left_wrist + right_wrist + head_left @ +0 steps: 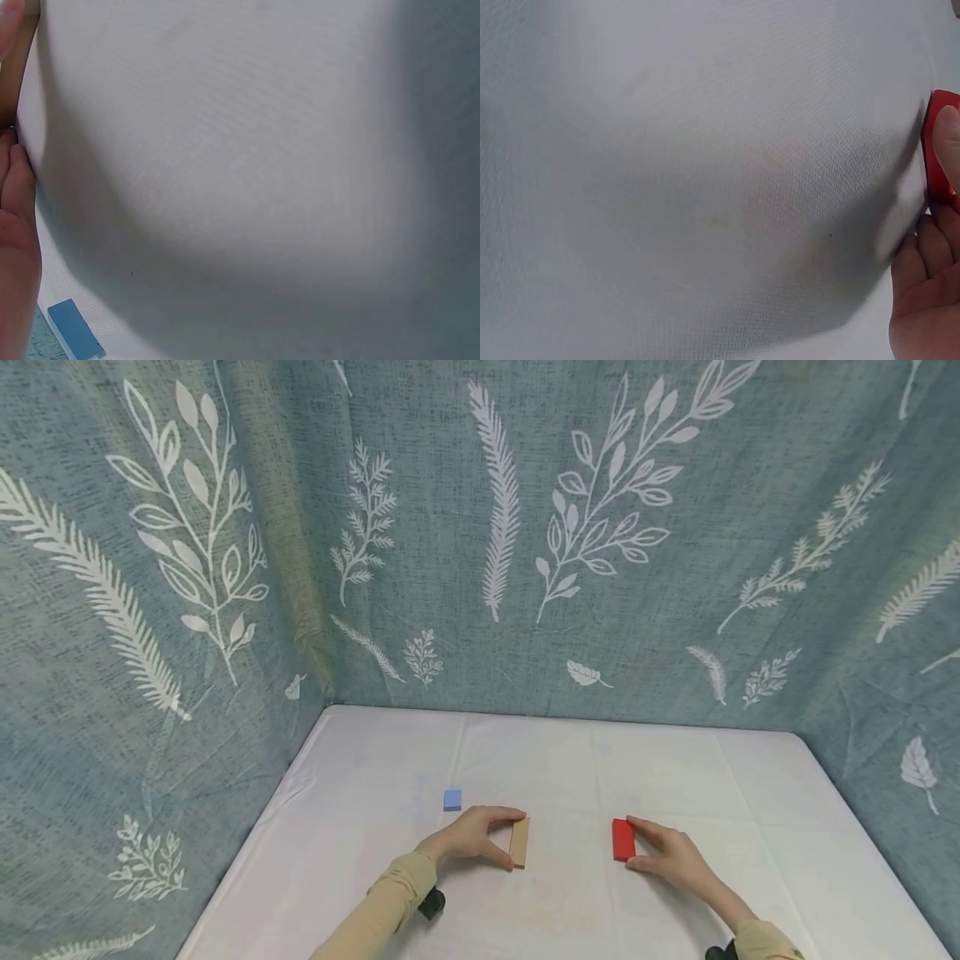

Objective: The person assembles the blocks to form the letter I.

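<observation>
Near the middle of the white table, my left hand (pixel 474 835) pinches a tan wooden block (pixel 520 843) by its two ends, fingers at the far end and thumb at the near one. To the right, my right hand (pixel 671 853) holds a red block (pixel 623 840) the same way. Both blocks are long and flat-sided and appear to be on or just over the cloth. A small blue block (pixel 452 800) lies beyond the left hand, touched by neither. In the right wrist view, the red block (pixel 939 146) is partly covered by the thumb.
A white cloth (pixel 570 910) covers the table. Blue-green curtains (pixel 450 527) with white leaf prints hang behind the table and along both sides. A black wrist device (pixel 432 903) sits under the left sleeve, and another (pixel 722 952) is by the right cuff.
</observation>
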The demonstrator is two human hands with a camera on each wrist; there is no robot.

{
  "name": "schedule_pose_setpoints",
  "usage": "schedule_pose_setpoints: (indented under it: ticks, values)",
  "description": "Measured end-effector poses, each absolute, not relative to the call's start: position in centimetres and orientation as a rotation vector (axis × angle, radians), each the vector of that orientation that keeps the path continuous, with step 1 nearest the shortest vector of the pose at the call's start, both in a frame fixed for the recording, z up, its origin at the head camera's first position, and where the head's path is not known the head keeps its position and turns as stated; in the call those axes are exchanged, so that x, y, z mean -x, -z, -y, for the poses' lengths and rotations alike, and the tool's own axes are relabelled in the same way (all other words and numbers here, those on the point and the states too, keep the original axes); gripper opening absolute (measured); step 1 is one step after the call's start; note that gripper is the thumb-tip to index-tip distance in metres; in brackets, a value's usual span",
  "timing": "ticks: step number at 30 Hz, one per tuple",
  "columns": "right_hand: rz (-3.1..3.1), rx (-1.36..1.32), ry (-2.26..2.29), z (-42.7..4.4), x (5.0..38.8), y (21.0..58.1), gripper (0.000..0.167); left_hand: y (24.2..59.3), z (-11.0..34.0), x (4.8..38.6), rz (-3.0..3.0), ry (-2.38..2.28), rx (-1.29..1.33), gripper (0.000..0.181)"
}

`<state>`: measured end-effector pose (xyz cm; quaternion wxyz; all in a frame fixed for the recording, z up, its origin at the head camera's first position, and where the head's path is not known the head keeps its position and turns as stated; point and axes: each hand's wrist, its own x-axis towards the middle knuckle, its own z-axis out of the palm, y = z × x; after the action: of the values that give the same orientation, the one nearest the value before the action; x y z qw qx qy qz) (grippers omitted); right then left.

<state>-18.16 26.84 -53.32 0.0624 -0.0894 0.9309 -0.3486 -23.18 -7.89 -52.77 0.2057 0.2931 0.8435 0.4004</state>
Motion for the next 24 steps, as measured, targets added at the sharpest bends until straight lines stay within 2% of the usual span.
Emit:
schedule_pose_setpoints:
  ticks: [16, 24]
  values:
    - [-2.744, 0.227, 1.162, -26.1, 18.1, 52.6, 0.067, 52.6, 7.6, 23.0, -2.357, -1.106, -0.811, 0.072]
    - [-2.689, 0.343, 1.205, -25.3, 18.1, 51.6, 0.068, 52.5, 7.8, 23.0, -2.361, -1.113, -0.806, 0.072]
